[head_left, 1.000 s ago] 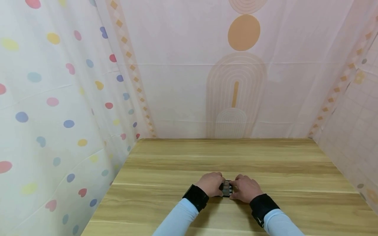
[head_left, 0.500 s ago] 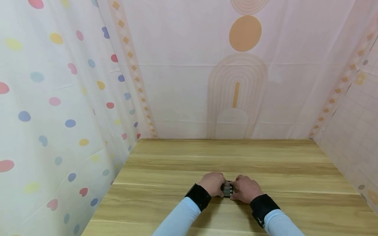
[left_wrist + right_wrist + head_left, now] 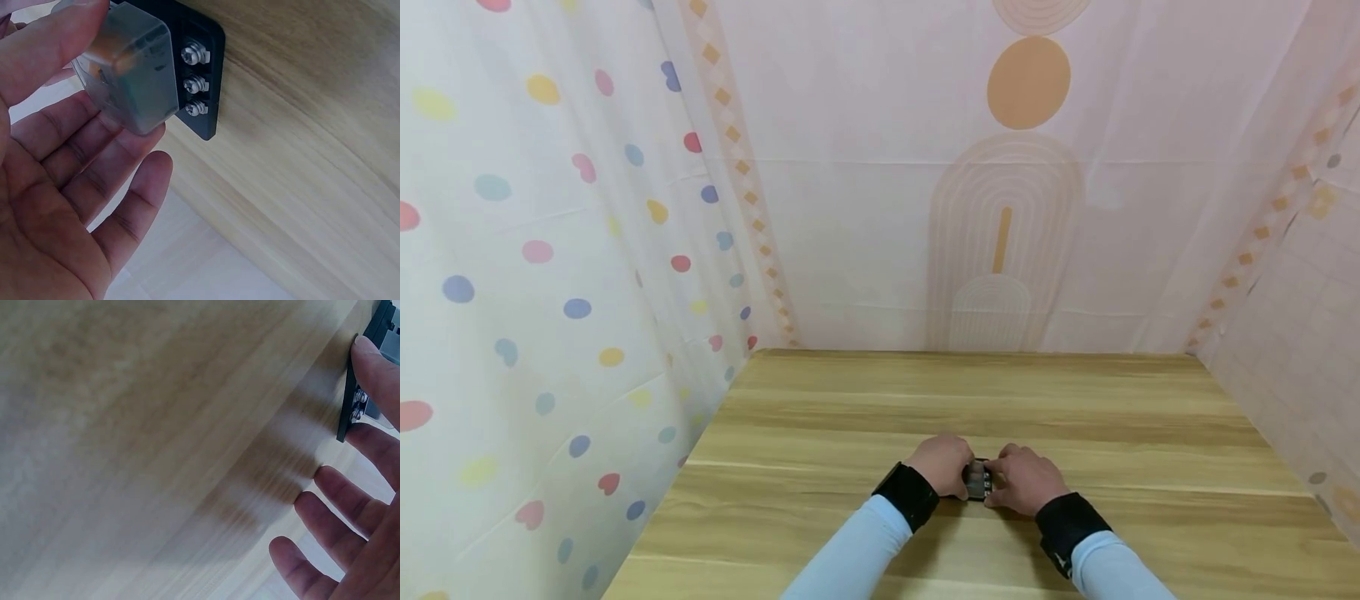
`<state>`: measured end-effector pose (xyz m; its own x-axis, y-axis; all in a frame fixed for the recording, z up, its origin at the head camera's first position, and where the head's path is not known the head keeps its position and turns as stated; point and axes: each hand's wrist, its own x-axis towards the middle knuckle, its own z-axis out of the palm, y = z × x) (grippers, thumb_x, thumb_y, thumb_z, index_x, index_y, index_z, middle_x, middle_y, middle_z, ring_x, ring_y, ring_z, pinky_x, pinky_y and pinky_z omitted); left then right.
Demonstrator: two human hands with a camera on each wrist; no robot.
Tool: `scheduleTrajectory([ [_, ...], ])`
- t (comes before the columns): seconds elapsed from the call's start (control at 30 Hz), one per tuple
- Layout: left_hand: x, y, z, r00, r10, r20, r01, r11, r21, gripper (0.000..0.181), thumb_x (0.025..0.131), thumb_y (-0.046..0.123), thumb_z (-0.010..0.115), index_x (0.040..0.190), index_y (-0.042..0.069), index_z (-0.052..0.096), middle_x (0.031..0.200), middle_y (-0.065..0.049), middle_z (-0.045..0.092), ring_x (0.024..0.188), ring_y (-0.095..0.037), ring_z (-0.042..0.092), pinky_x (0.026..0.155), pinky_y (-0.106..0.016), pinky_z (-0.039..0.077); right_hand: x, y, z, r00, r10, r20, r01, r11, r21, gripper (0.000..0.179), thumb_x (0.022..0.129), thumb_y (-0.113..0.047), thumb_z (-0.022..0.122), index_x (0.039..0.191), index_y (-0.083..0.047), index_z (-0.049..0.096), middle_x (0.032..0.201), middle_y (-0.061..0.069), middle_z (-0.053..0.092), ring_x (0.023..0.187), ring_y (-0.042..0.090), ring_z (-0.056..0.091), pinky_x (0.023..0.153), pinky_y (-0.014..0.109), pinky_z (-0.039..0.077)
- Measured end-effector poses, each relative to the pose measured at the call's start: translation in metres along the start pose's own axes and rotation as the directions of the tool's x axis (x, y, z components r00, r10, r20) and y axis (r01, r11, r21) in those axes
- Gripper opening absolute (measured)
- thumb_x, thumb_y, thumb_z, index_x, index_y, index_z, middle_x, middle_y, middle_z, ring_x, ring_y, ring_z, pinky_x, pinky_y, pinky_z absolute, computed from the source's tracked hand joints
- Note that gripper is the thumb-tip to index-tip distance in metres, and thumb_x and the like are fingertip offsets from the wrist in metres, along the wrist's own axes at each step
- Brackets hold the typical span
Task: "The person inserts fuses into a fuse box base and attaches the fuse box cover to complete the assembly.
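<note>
A small black fuse box (image 3: 977, 482) with a see-through cover lies on the wooden table between the two hands. In the left wrist view, its cover (image 3: 140, 75) is clouded and lets orange and green colour show through. Several screw terminals (image 3: 194, 84) line one end of the black base (image 3: 216, 81). My left hand (image 3: 938, 464) grips the cover between thumb and fingers. On the opposite side, my right hand (image 3: 1028, 482) pinches the base's end with thumb (image 3: 378, 375) and forefinger; its other fingers (image 3: 331, 528) are spread near the tabletop.
The wood-grain table (image 3: 850, 400) reaches back to a pale patterned curtain (image 3: 865, 233). A dotted curtain (image 3: 550, 333) hangs along the left side, another pale one (image 3: 1300, 333) along the right. Black bands (image 3: 907, 497) circle both wrists.
Both hands keep their hold on the fuse box. The left hand has shifted very slightly to the right; the right hand stays nearly still. The head view has drifted a little.
</note>
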<state>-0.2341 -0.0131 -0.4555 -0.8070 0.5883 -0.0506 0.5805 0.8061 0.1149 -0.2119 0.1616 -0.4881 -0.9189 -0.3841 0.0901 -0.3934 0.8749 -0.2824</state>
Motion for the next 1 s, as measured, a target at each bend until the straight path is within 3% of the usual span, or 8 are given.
scheduleTrajectory([
  [0.3, 0.0009, -0.0005, 0.0041, 1.000, -0.019, -0.002, 0.019, 1.000, 0.012, 0.025, 0.068, 0.020, 0.092, 0.081, 0.015, 0.072, 0.071, 0.010, 0.056, 0.064, -0.006, 0.048, 0.060, -0.021, 0.042, -0.0004, -0.0016, -0.0006, 1.000, 0.013, 0.019, -0.013, 1.000, -0.003, 0.051, 0.071, -0.032, 0.089, 0.115, -0.011, 0.075, 0.099, 0.004, 0.060, 0.085, 0.023, 0.057, 0.063, 0.041, 0.047],
  [1.0, -0.0011, -0.0013, 0.0027, 1.000, 0.001, -0.013, -0.001, 1.000, 0.022, 0.025, 0.068, 0.022, 0.092, 0.080, 0.014, 0.072, 0.070, 0.010, 0.055, 0.063, -0.006, 0.047, 0.058, -0.022, 0.041, -0.0012, -0.0020, -0.0012, 1.000, 0.010, 0.025, -0.010, 1.000, 0.002, 0.051, 0.073, -0.031, 0.087, 0.117, -0.010, 0.073, 0.103, 0.006, 0.060, 0.089, 0.026, 0.058, 0.066, 0.044, 0.049],
])
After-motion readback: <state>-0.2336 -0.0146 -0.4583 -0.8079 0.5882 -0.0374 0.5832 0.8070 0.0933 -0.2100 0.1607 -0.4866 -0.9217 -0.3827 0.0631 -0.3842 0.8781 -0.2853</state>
